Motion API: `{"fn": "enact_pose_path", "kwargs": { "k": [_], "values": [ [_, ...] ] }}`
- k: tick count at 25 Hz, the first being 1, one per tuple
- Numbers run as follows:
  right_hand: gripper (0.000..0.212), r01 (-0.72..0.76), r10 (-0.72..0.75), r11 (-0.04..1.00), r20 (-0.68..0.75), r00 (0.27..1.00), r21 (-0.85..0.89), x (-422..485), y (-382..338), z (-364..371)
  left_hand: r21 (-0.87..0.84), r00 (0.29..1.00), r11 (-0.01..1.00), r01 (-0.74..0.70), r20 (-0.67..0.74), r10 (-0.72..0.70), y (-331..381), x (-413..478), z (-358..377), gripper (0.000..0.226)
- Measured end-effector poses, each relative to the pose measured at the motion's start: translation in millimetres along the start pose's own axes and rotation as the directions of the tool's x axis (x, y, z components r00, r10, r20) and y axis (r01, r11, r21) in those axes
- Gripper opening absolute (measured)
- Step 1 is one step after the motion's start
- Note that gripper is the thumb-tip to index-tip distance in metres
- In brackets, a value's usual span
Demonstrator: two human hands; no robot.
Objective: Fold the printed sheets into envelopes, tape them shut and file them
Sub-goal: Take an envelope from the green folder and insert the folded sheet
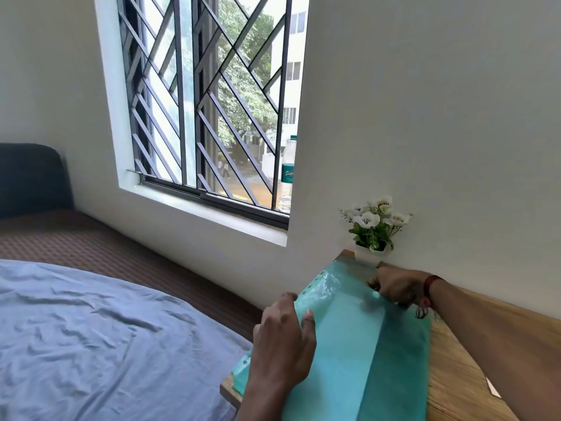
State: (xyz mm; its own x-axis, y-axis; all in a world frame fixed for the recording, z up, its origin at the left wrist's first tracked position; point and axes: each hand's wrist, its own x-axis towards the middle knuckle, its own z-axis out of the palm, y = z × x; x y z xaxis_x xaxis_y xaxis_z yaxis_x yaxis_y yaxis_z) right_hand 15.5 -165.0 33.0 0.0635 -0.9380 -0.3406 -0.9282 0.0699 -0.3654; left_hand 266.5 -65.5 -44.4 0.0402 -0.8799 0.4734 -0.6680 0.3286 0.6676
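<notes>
Your left fingers [287,296] are curled round the near left edge of the clear plastic sleeve [340,329], and the thumb [308,319] lies flat on top of it, so your left hand [282,341] grips this edge between thumb and fingers. Your right fingers [378,282] are bunched together and curled at the far edge of the same sleeve, where they pinch the plastic; your right hand [397,288] is knuckles up, and a red thread band [431,284] sits on the wrist.

The sleeve has a row of punched holes along its left side and it shines in the light at the far end. It belongs to the teal file folder [397,369], which lies flat on the wooden tabletop [461,375], with its near left corner at the tabletop's edge. A darker teal strip of the folder shows to the right of the sleeve. I cannot tell if a folded sheet or envelope is inside the sleeve.

Just behind the folder, against the wall, a small white pot [368,256] with white flowers [372,221] stands on the far corner of the tabletop. A small white scrap [493,390] lies on the wood near your right forearm.

To the left of the tabletop is a bed with a wrinkled blue sheet [106,329]. Above it a window [206,101] has a dark metal grille, and a bottle [287,177] with a green label stands at the right end of the sill.
</notes>
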Motion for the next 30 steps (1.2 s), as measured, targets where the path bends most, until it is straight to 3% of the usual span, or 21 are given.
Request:
{"fn": "enact_pose_path", "kwargs": {
  "k": [3,5,7,10,14,19,24,30],
  "values": [
    [0.049,0.044,-0.043,0.997,-0.008,0.999,0.058,-2.7,2.0,2.7,0.014,1.0,1.0,0.003,0.029,-0.003,-0.2,0.0,-0.1,0.035],
    [0.044,0.065,-0.058,0.987,-0.053,0.997,0.146,-6.8,3.5,3.9,0.015,0.999,1.0,0.002,0.049,-0.002,-0.9,0.6,-0.3,0.039],
    [0.027,0.081,-0.036,0.978,-0.225,0.974,0.193,-11.2,5.0,3.7,0.014,0.997,1.0,0.004,0.072,-0.005,-1.2,1.6,-0.2,0.044],
    [0.01,0.124,-0.059,0.99,-0.61,0.79,0.064,-23.3,3.9,3.3,0.023,0.995,1.0,0.011,0.102,-0.014,-1.8,1.2,0.9,0.05],
    [0.012,0.224,-0.202,0.971,-0.803,0.56,-0.089,-41.0,-1.7,1.1,0.076,0.991,0.997,0.022,0.132,-0.032,-2.4,2.2,3.6,0.054],
    [0.015,0.302,-0.321,0.928,-0.879,0.353,-0.217,-63.6,-11.5,-3.3,0.139,0.988,0.99,0.014,0.15,-0.035,-2.9,1.3,5.9,0.054],
    [0.016,0.327,-0.485,0.848,-0.859,0.161,-0.418,-84.2,-21.1,-13.5,0.17,0.989,0.985,0.011,0.146,-0.036,-4.0,3.8,8.1,0.056],
    [0.012,0.337,-0.496,0.816,-0.868,-0.011,-0.471,-113.4,-31.1,-36.4,0.201,0.992,0.98,0.011,0.122,-0.036,-1.8,4.4,9.3,0.054]
  ]
}}
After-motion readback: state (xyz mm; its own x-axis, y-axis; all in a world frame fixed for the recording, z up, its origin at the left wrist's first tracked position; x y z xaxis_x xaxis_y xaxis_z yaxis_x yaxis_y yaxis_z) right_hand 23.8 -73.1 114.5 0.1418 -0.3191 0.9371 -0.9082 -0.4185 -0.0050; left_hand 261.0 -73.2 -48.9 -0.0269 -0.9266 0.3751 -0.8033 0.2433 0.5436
